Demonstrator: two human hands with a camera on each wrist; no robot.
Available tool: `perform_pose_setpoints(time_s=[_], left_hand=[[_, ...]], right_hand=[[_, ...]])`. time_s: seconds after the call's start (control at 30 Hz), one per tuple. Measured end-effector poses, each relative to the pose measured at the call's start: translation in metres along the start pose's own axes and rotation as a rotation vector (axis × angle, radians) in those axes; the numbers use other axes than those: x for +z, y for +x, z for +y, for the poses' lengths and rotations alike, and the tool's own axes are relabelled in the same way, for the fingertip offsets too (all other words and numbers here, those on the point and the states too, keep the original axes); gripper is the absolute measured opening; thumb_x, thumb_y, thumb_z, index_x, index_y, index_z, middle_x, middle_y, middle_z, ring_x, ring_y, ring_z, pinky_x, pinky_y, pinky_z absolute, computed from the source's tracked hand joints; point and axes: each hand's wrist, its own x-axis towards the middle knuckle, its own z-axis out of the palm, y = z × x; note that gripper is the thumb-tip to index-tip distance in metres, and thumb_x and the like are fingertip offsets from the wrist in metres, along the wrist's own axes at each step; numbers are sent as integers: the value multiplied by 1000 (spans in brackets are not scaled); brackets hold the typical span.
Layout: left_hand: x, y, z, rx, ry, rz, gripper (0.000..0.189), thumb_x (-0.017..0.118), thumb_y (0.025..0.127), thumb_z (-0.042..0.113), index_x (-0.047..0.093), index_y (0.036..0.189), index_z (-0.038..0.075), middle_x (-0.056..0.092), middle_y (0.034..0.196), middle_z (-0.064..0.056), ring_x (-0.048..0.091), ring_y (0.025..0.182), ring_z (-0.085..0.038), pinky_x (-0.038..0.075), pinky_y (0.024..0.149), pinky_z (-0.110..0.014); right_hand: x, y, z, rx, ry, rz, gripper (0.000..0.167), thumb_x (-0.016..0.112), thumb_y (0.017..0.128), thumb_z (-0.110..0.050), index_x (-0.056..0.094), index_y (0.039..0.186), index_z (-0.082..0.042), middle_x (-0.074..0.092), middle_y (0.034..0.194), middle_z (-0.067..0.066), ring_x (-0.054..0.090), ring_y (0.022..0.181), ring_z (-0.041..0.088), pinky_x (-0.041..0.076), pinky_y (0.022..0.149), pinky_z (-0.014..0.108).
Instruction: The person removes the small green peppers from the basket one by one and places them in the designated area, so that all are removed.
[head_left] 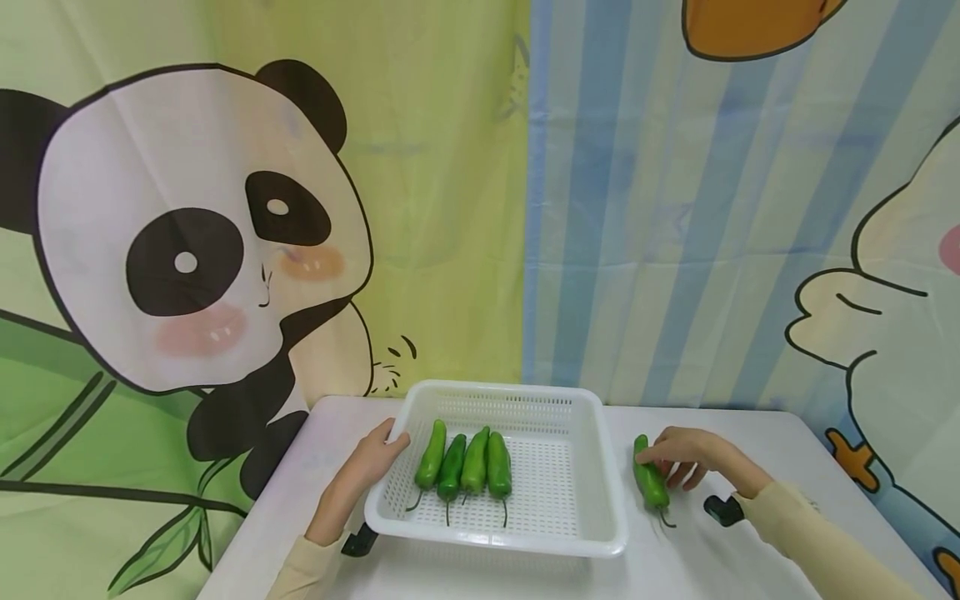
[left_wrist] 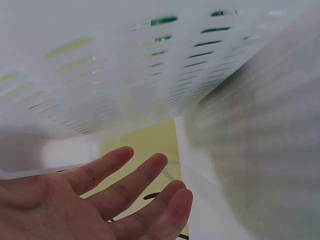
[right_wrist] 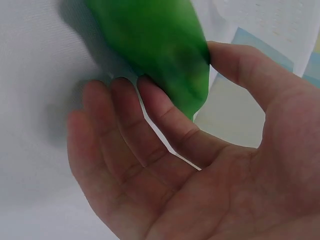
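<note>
A white plastic basket (head_left: 600, 500) stands on the table with several green chili peppers (head_left: 475, 462) side by side in its left half, stems toward me. My left hand (head_left: 375, 458) holds its left rim, thumb over the edge; in the left wrist view the other fingers (left_wrist: 132, 182) stretch out along the outside of the perforated wall. To the right of the basket, another green chili pepper (head_left: 650, 483) lies with its stem toward me. My right hand (head_left: 690, 450) pinches this chili pepper (right_wrist: 160, 45) between thumb and index finger, its other fingers loosely bent.
The white tabletop (head_left: 697, 558) reaches back to a curtain (head_left: 450, 208) printed with a panda and blue stripes. Black wrist straps (head_left: 360, 542) show at both sleeves. The basket's right wall stands between the right hand and the other peppers.
</note>
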Motion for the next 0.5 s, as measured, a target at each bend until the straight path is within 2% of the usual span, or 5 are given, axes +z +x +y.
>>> perform_pose_setpoints(time_s=[0.23,0.5], left_hand=[[0,0,-1,-4,5,8,46,48,105,28,45,146,8,69,114,-23,74,74,-26,64,54,-39],[2,3,-4,3,-5,2,46,49,105,27,45,146,9,70,114,-22,74,74,-25,64,54,-39]], right_hand=[[4,3,0,6,-19,11,40,64,95,-44,62,86,-5,65,90,12,68,77,24,63,68,41],[11,5,-8,-7,-124,58,47,68,91,-51,59,92,-5,63,84,11,64,75,25,63,65,40]])
